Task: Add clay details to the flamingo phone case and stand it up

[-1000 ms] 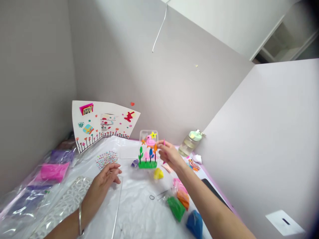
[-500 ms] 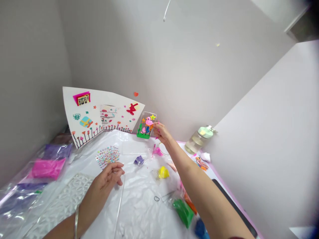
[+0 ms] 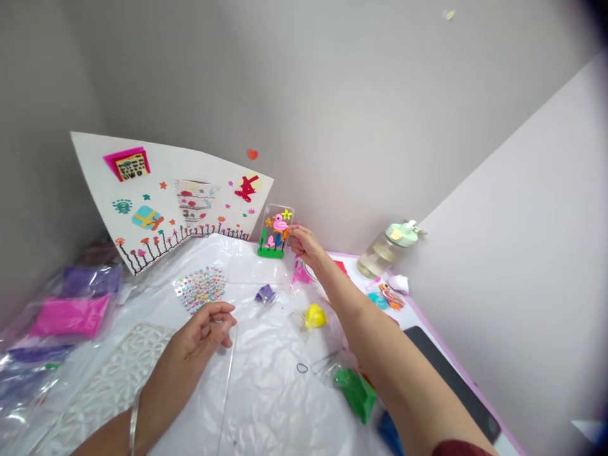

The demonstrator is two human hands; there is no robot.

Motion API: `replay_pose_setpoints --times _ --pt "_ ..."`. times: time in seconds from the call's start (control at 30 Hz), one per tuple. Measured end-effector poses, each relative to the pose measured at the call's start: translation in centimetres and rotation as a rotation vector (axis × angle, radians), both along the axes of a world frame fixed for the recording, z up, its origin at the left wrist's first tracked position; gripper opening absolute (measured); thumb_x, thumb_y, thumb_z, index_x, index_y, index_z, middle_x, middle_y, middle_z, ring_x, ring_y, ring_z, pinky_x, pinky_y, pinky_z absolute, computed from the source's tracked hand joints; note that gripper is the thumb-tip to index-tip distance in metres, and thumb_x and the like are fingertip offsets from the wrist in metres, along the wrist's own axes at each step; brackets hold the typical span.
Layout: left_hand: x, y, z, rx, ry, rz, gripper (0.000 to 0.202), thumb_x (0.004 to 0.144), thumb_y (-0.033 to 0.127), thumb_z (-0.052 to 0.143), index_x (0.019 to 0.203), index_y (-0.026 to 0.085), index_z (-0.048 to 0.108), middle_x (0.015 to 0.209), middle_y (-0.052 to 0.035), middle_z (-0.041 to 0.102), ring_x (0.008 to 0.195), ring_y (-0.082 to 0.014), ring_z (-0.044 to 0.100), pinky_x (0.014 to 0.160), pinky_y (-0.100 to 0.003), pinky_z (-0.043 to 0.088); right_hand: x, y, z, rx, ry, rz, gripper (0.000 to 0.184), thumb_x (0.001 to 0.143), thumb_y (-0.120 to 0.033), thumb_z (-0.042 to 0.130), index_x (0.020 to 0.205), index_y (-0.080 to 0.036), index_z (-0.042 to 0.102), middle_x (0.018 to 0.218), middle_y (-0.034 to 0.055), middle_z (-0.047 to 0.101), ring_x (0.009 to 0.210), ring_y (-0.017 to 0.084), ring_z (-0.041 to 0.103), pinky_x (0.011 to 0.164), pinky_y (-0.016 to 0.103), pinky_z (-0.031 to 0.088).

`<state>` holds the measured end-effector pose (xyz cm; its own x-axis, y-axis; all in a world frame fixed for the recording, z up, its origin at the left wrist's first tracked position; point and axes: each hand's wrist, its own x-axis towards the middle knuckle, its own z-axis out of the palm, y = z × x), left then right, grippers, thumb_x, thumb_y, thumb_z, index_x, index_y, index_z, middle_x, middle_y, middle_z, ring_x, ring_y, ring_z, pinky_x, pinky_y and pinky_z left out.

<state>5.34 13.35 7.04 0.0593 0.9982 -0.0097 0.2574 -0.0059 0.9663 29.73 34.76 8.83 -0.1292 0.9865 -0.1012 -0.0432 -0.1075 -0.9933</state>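
My right hand (image 3: 305,244) reaches to the back wall, its fingertips pinching the right edge of a clear case (image 3: 276,230). The case carries a pink clay bird, a yellow star and green grass, and it stands upright against the wall. A thin pink stick shows between the fingers. My left hand (image 3: 208,327) rests on the crinkled plastic sheet (image 3: 266,405) with its fingers loosely curled and nothing in it, just below a sheet of rhinestone stickers (image 3: 200,288).
A decorated white poster (image 3: 166,196) leans on the wall. Yellow clay (image 3: 314,315), purple clay (image 3: 265,292), pink clay (image 3: 301,275) and a green clay bag (image 3: 356,392) lie on the plastic sheet. Pink bag (image 3: 69,314) at left, bottle (image 3: 386,251) and dark tablet (image 3: 451,379) at right.
My right hand carried the clear case from the middle of the table back to the wall and stood it there. The left hand stayed put. The view tilted down.
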Motion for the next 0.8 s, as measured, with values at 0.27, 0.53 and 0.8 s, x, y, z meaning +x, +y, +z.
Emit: replay_pose_setpoints --times 0.27,0.53,0.8 --pt "-0.2 -0.1 -0.5 0.007 0.003 -0.002 0.041 0.089 0.058 0.049 0.109 0.024 0.059 0.072 -0.001 0.068 0.078 -0.0238 0.067 0.074 -0.033 0.053 0.4 -0.3 -0.3 0.006 -0.082 0.001 0.024 0.098 -0.033 0.061 0.112 -0.014 0.062 0.101 0.0045 0.066 0.078 0.014 0.066 0.066 0.029 0.058" --pt "-0.1 -0.1 -0.2 -0.002 -0.002 0.007 0.039 0.088 0.056 0.05 0.108 0.024 0.059 0.072 -0.0012 0.068 0.088 -0.0266 0.069 0.075 -0.034 0.053 1.5 -1.2 -1.0 0.022 -0.347 0.041 0.02 0.097 -0.03 0.062 0.109 -0.014 0.063 0.099 0.0038 0.066 0.076 0.013 0.065 0.065 0.028 0.057" --pt "0.0 0.0 -0.3 -0.009 -0.006 0.006 0.042 0.086 0.058 0.05 0.108 0.023 0.059 0.073 -0.0015 0.068 0.083 -0.0252 0.069 0.076 -0.034 0.053 1.5 -3.3 0.4 0.275 -0.708 0.046 0.022 0.097 -0.033 0.063 0.107 -0.014 0.064 0.102 0.0041 0.066 0.085 0.017 0.066 0.074 0.034 0.057"
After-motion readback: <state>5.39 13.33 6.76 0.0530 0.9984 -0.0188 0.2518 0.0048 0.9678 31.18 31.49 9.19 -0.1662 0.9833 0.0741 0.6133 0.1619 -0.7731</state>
